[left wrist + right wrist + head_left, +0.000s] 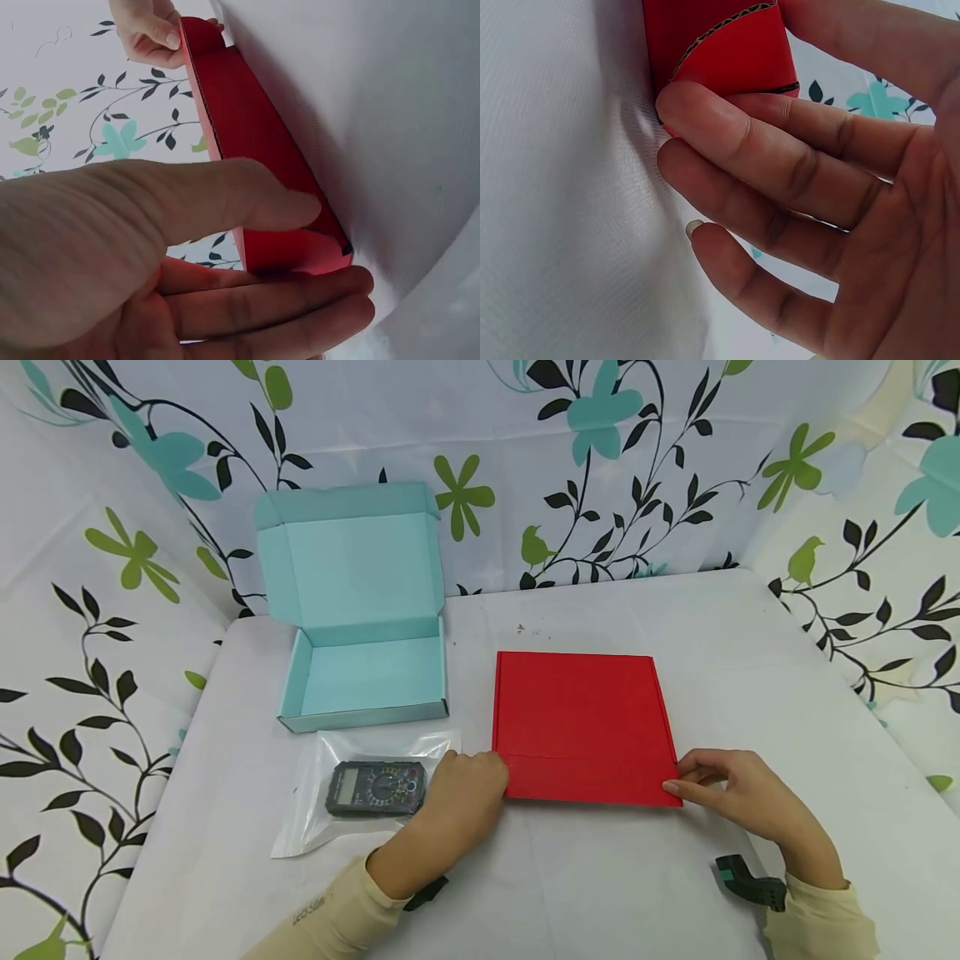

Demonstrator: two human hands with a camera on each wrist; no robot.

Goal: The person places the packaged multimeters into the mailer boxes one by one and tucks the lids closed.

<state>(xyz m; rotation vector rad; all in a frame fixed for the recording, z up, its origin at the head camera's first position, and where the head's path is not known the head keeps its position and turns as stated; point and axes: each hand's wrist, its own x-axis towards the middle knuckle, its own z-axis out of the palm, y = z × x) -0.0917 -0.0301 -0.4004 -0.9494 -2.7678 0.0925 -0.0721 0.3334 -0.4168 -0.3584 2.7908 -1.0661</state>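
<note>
A closed red cardboard box (585,727) lies flat on the white table, right of centre. At its near left corner my left hand (468,789) grips it; in the left wrist view the thumb (281,206) lies across the front wall and the other fingers along the side. My right hand (735,789) holds the near right corner, thumb towards the front edge. In the right wrist view its fingertips (686,105) touch the box's end by a curved flap edge (742,52). The box's inside is hidden.
An open light-teal box (360,677) stands at the back left, its lid upright and nothing inside. In front of it a digital multimeter (375,789) lies in a clear plastic bag (300,827), close to my left hand. Patterned cloth (480,443) surrounds the table.
</note>
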